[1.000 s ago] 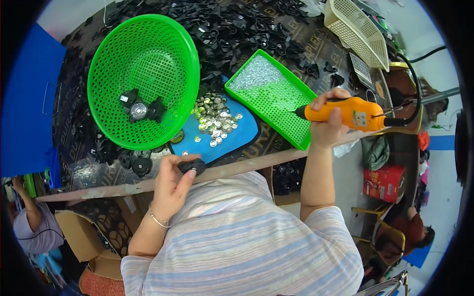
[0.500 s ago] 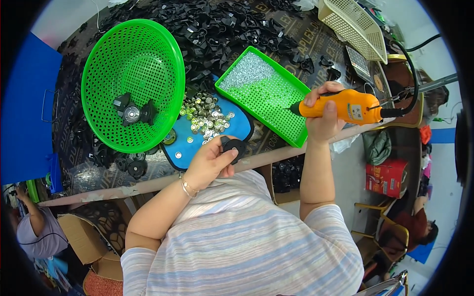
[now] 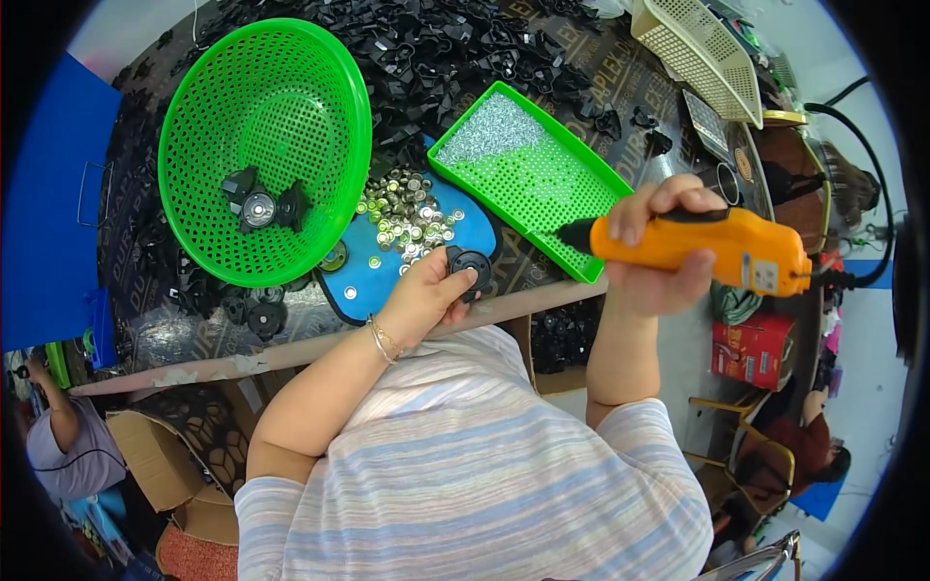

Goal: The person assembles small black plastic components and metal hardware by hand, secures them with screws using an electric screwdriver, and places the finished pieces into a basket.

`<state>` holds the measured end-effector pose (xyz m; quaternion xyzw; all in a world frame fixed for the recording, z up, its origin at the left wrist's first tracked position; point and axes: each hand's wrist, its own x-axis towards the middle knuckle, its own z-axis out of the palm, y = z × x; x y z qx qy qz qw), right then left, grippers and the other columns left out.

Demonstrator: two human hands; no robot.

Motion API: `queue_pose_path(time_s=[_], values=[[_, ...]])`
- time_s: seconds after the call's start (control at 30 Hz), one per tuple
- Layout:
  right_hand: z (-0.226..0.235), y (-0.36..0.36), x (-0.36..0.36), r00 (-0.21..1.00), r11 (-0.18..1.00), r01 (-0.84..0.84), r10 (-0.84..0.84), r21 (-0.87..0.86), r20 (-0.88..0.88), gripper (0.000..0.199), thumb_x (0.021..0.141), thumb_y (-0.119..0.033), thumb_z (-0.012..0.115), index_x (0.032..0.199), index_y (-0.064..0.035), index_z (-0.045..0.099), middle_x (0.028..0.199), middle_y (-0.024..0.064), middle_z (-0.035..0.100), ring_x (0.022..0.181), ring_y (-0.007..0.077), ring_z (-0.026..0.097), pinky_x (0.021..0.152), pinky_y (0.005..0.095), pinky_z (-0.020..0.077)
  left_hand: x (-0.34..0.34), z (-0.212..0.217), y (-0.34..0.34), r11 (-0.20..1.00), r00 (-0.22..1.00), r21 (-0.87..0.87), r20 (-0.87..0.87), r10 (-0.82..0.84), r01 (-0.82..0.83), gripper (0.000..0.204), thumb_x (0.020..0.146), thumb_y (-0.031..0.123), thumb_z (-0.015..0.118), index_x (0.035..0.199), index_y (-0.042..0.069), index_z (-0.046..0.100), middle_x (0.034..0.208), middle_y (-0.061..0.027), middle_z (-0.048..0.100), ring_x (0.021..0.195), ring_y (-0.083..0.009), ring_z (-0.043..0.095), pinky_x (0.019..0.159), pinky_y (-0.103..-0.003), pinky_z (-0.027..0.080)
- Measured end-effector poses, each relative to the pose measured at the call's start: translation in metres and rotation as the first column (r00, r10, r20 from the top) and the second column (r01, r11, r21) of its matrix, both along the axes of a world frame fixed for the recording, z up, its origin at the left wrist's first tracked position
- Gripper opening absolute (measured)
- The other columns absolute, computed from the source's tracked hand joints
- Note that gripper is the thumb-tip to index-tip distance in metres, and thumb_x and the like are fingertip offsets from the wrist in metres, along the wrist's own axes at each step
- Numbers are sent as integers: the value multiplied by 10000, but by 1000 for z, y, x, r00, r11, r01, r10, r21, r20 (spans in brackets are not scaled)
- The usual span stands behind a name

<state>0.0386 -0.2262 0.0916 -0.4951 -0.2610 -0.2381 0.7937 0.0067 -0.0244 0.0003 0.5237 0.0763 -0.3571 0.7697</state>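
Observation:
My left hand (image 3: 418, 298) grips a round black plastic part (image 3: 473, 269) near the table's front edge, with a small metal piece at its centre. My right hand (image 3: 659, 276) is wrapped round an orange electric screwdriver (image 3: 741, 244) with a cord at its rear end. The tool's dark nose points left, over the near right part of a shallow green perforated tray (image 3: 591, 208). Small silvery screws (image 3: 492, 131) are heaped at that tray's far end. Left of it, round metal pieces (image 3: 407, 218) are piled on a blue mat (image 3: 373, 290).
A large green basket (image 3: 360, 145) at the left holds a few black assemblies (image 3: 260, 208). Many black plastic parts (image 3: 436, 48) cover the back of the table. A cream basket (image 3: 697, 58) stands far right. Cardboard boxes (image 3: 160, 455) stand below at left. Other people sit at both sides.
The screwdriver has shifted right and toward me, its rear end swinging nearer. My left hand has moved slightly right and farther, turning the black part's flat face more upward.

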Motion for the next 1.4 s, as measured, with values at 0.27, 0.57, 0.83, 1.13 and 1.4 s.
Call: queue_pose_path(time_s=[0.27,0.57,0.83,1.13,1.4], values=[[-6,35,-18,985,975,-172,171,-139,-22,454,830,-395,588,1030,-26,416,912,103,432,586,168,518,505,277,442,-1,-1,1,1000,1000,-5,20,-10,10,66,889,147,514,879,87,487,670,12,534,472,-46,466,397,-180,348],[-4,40,-20,991,979,-126,118,-162,-57,459,807,-390,620,999,-9,450,874,108,449,577,142,543,543,241,457,-1,-2,1,999,1000,-41,-4,-12,12,51,885,131,519,889,88,492,661,24,504,475,-43,452,398,-181,347],[-11,42,-16,992,976,-122,113,-181,-59,433,797,-366,633,972,-6,469,851,101,466,577,132,550,534,225,439,-1,4,1,999,1000,-31,-23,5,-6,48,887,123,510,894,83,485,678,25,496,480,-45,448,404,-181,345],[-14,43,-15,969,962,-231,215,-143,-118,422,796,-356,649,938,-18,439,821,104,436,531,156,509,478,274,456,-2,4,1,1000,1000,-24,16,2,-1,34,880,97,497,885,70,477,626,23,476,451,-55,430,395,-197,349],[17,22,-10,966,976,-214,218,-49,138,451,797,-397,643,985,-20,483,856,99,473,623,181,553,509,272,466,-1,6,-2,999,999,37,-30,32,-31,45,877,109,510,862,73,489,630,19,490,431,-56,438,373,-197,332]])
